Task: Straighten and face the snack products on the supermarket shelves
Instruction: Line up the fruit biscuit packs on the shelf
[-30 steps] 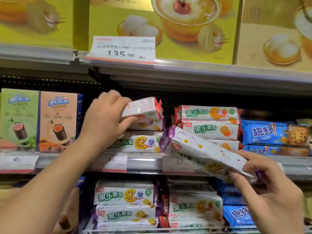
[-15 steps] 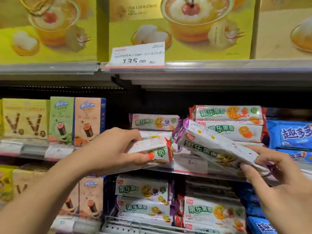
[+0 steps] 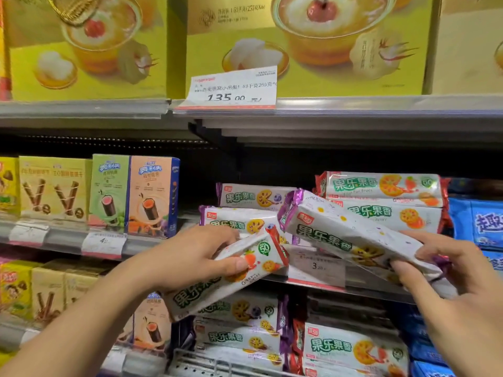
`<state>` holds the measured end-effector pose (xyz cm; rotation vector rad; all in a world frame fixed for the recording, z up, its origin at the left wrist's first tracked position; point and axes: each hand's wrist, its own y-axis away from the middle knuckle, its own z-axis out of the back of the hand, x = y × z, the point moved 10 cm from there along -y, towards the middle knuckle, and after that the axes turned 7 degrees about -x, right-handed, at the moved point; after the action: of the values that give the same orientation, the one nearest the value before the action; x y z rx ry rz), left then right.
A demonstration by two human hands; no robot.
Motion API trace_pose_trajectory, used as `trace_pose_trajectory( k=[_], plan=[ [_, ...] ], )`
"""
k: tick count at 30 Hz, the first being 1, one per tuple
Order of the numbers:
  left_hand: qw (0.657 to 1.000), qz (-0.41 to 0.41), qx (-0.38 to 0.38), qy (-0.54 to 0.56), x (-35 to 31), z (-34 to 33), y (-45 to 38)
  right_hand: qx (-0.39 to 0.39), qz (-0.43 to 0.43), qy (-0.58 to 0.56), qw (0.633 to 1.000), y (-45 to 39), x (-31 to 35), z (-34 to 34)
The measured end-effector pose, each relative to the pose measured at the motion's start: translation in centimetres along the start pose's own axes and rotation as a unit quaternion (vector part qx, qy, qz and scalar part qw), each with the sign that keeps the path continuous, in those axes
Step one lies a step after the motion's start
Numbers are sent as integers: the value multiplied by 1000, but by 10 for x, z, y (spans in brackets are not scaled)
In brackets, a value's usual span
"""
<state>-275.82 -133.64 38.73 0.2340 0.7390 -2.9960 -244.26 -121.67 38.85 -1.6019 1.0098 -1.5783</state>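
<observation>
Hands each clamp a biscuit pack: left grip [image 3: 190,257] red-ended pack [image 3: 231,278], right grip [image 3: 446,270] purple-ended pack [image 3: 340,235].

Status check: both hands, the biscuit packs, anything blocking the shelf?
Left hand grips red-ended white biscuit pack. Right hand grips purple-ended white biscuit pack. Both tilted, off the middle shelf. Nothing blocking.

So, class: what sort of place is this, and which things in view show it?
Most likely a supermarket snack aisle: tiered shelves with a printed price tag on the rail, stacked biscuit packs, and rows of boxed wafer rolls.
</observation>
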Motion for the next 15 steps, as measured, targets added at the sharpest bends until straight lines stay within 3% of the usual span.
trace_pose_trajectory(
  k=[7, 15],
  plan=[
    [999, -30, 21, 27, 6, 2, 5, 27, 119, 75, 990, -35, 69, -32],
    [999, -38, 20, -30, 15, -5, 6, 168, 245, 222, 929, -76, 113, -164]
  ],
)
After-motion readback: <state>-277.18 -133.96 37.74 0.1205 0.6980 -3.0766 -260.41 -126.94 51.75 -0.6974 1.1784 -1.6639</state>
